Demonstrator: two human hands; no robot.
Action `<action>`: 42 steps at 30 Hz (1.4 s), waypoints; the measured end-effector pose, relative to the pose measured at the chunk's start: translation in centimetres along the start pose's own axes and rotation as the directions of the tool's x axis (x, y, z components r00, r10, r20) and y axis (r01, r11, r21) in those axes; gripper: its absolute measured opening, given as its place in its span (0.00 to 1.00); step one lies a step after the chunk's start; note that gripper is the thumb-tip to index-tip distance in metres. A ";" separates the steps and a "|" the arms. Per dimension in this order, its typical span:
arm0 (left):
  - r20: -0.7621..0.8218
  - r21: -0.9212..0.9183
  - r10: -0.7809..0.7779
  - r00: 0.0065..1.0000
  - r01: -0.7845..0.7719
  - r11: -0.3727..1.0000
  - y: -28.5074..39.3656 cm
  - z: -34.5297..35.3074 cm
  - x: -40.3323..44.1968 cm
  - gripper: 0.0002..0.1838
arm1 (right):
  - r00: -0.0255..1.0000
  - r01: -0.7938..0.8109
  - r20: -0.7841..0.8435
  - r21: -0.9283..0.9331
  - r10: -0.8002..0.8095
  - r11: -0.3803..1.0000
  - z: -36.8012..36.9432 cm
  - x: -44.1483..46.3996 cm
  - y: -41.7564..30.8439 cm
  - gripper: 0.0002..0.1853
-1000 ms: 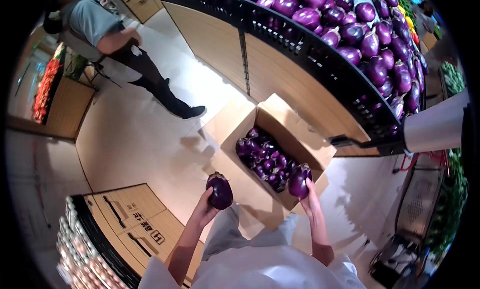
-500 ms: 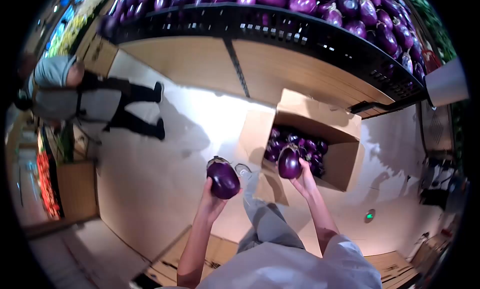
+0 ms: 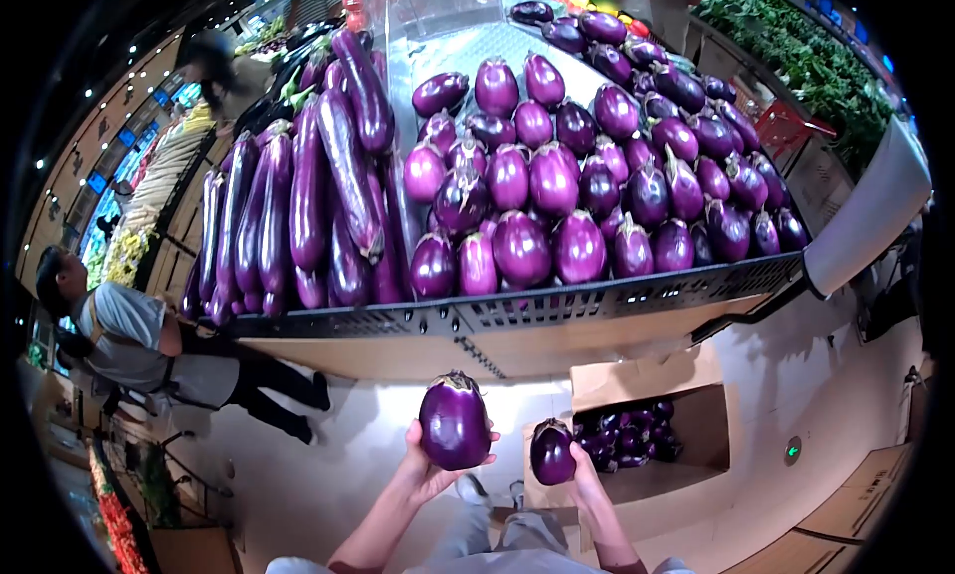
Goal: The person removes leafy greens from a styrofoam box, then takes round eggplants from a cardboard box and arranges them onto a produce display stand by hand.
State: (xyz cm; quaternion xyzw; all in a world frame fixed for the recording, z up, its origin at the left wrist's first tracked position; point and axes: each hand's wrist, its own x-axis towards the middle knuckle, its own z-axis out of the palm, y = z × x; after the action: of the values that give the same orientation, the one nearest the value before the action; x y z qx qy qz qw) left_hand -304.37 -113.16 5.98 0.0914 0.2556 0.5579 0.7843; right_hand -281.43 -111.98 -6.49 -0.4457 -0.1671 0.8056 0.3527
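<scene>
Left hand curls round a large eggplant, right hand grips a smaller eggplant, neither yet set down; stand well filled, loose eggplants left in carton.

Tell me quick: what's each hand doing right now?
Left hand: holding a larger-looking eggplant.
Right hand: holding a smaller-looking eggplant.

1. Fisheye: black corners, curved edges, stand bowed.
2. Floor bright near stand; far left dimmer, ceiling lights show as small white dots.
3. Eggplants fairly sharp, white glints.
4. Box interior dark; floor shadows to its right.
5. Far left soft.
</scene>
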 end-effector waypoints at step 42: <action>0.003 0.864 0.722 0.691 -0.365 0.347 26.1 11.9 30.2 0.28 | 0.738 0.666 0.523 -0.669 -0.427 0.331 31.2 22.0 -41.8 0.36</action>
State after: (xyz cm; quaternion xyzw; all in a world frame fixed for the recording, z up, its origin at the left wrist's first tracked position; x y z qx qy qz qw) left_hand -312.60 -74.20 18.30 0.4111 0.5811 0.6128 0.3431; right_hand -297.72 -65.69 21.76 -0.3653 -0.7082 0.5079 0.3273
